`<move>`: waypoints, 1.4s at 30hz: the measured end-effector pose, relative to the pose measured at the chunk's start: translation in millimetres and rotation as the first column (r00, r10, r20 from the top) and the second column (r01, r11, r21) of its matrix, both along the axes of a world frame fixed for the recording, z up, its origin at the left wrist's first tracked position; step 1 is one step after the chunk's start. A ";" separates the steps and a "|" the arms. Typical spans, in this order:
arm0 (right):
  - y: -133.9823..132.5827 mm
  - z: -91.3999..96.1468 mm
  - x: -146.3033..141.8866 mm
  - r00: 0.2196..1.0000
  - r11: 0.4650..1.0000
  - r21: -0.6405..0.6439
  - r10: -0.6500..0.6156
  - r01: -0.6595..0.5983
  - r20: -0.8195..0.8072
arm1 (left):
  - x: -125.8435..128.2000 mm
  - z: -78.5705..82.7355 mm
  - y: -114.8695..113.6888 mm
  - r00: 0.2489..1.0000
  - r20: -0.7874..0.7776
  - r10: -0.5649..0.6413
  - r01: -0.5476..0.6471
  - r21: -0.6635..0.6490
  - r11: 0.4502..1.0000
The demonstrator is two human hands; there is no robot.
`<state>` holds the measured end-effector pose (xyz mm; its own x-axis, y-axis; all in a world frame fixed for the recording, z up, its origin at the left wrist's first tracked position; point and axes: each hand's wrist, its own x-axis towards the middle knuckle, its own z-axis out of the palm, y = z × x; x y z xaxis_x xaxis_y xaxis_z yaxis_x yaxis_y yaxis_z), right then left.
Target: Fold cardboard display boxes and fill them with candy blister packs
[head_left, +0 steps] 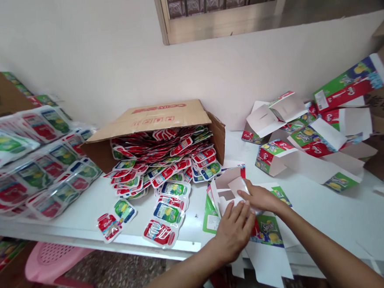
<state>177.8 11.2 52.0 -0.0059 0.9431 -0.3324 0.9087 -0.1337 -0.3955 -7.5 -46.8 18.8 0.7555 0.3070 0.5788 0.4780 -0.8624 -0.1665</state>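
At the table's front edge, my left hand (pixel 235 229) and my right hand (pixel 259 197) work close together on a partly folded printed carton (pixel 226 183). Its white inside and flaps face up. My left fingers lie bent over the near side, partly hiding it. My right hand grips a white flap at the right, thumb on top. Under and beside the hands lie flat carton blanks (pixel 271 265) with Sprite and Cola prints, some hanging past the edge. Left of them is a strip of bottle-shaped sachets (pixel 167 212).
A tipped brown box (pixel 144 116) spills piled sachets toward me. Stacked sachet strips (pixel 45 167) fill the left. Opened cartons (pixel 313 140) lie jumbled at the right near the wall. Below the table's left front stands a pink plastic stool (pixel 52 261).
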 end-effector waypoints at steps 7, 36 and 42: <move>-11.2 -3.6 -1.7 0.997 0.997 0.029 -0.065 0.066 -0.044 | -40.7 18.3 21.2 0.425 0.617 0.662 -0.155 -0.671 0.725; 7.9 20.2 23.7 0.721 0.978 0.126 0.210 -0.169 -0.661 | -11.5 15.5 65.1 0.821 0.315 0.476 0.075 -0.886 0.457; -4.9 0.0 12.9 0.922 0.933 0.281 0.297 -0.225 -0.249 | -23.3 0.0 27.4 0.740 0.372 0.560 0.162 -0.907 0.389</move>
<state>190.6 6.4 52.0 -0.3221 0.9458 -0.0421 0.7430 0.2250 -0.6304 -30.7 -19.4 18.8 0.2309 0.9660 0.1166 0.3227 -0.1891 0.9274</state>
